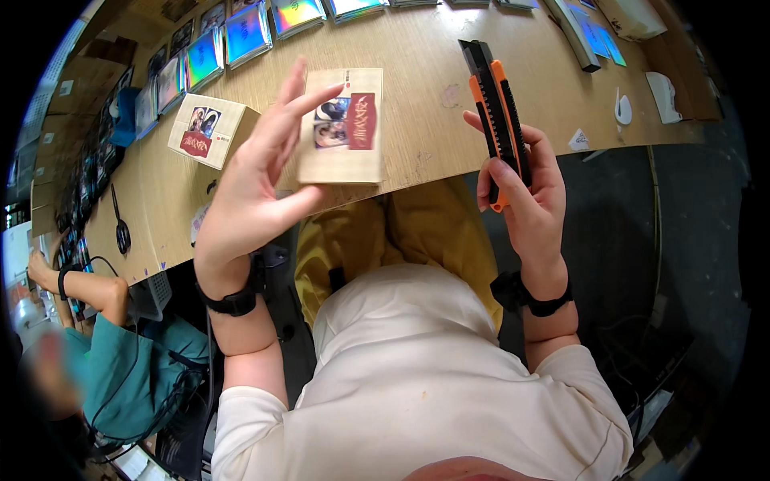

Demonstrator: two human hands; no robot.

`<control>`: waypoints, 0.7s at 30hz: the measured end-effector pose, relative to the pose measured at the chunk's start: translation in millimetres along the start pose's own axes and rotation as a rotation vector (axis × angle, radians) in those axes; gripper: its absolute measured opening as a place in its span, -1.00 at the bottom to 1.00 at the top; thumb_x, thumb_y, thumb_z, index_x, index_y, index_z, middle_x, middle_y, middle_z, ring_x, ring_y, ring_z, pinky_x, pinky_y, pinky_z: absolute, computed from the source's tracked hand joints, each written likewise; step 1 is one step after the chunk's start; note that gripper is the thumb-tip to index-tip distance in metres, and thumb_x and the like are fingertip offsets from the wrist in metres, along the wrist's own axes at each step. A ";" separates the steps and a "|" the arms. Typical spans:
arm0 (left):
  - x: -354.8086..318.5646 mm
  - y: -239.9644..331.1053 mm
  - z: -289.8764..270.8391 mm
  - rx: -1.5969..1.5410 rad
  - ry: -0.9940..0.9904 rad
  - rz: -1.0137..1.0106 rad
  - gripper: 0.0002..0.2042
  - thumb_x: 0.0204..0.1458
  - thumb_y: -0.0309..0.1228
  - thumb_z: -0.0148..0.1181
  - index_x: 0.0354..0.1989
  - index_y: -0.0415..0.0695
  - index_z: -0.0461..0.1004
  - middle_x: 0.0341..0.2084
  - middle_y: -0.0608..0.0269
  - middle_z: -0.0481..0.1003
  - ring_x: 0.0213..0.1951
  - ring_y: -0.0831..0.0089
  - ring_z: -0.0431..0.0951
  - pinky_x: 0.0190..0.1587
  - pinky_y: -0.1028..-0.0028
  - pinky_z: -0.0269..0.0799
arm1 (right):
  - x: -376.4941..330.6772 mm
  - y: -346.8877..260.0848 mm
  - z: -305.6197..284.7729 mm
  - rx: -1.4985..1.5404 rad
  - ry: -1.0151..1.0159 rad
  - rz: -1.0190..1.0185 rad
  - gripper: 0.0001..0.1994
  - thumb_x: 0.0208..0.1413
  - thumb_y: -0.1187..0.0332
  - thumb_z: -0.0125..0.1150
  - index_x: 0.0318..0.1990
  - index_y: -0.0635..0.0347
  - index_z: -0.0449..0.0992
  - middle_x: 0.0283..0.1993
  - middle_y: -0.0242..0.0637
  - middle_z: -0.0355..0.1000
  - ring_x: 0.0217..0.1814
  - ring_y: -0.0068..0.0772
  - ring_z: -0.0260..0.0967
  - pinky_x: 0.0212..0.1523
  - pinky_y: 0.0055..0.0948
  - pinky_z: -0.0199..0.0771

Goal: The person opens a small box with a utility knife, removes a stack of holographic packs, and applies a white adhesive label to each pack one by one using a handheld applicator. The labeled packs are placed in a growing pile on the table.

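We are looking down on a light wooden tabletop [417, 96], its near edge bending across in front of us. A tan box with a photo label [210, 128] is lying flat on it at the left. Behind that, a row of shiny, rainbow-tinted flat cases [241, 36] is running along the far left and on across the far edge. A black cable [120, 228] is resting near the left end. To the far right, a long dark bar [573, 32] is lying beside bluish sheets [601, 36], and a white scrap [579, 141] and a small white curved piece [622, 108] are sitting near the right edge.
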State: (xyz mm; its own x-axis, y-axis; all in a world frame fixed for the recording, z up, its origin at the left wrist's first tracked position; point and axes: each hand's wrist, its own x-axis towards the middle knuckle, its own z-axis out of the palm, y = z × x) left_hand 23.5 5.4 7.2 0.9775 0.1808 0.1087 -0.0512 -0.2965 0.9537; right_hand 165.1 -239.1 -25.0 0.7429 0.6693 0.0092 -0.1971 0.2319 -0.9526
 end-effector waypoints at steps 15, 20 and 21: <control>-13.7 5.7 20.8 -0.122 0.347 -0.119 -0.08 -0.21 -0.58 0.37 0.32 -0.23 -0.13 0.07 -0.12 0.27 0.11 0.24 0.37 0.18 0.34 0.27 | 2.8 -1.2 5.1 -0.076 -0.032 -0.012 -0.69 0.13 0.60 0.06 0.04 0.33 0.26 -0.29 -0.31 0.36 -0.41 -0.62 0.38 -0.44 -0.60 0.45; -12.1 4.1 10.5 -0.283 0.256 -0.153 -0.41 -0.02 -0.71 0.14 0.23 -0.29 0.12 0.10 0.04 0.27 0.18 0.34 0.30 0.22 0.41 0.23 | -2.8 5.6 4.6 -0.065 -0.169 0.021 -0.63 0.14 0.65 -0.02 0.11 0.31 0.17 -0.24 -0.28 0.37 -0.36 -0.59 0.41 -0.41 -0.61 0.47; -10.4 1.8 10.6 -0.233 0.250 -0.105 -0.43 0.00 -0.71 0.12 0.23 -0.29 0.12 0.11 0.05 0.26 0.19 0.36 0.30 0.22 0.42 0.24 | -4.0 8.1 10.2 -0.074 -0.178 0.012 -0.65 0.15 0.64 -0.03 0.10 0.31 0.17 -0.22 -0.26 0.37 -0.33 -0.59 0.42 -0.40 -0.62 0.48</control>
State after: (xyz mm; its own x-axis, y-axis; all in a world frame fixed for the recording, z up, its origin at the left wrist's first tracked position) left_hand 15.4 -6.9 4.8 0.9011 0.4312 0.0448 -0.0268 -0.0477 0.9985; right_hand 154.0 -232.7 -29.6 0.6146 0.7876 0.0454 -0.1524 0.1751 -0.9727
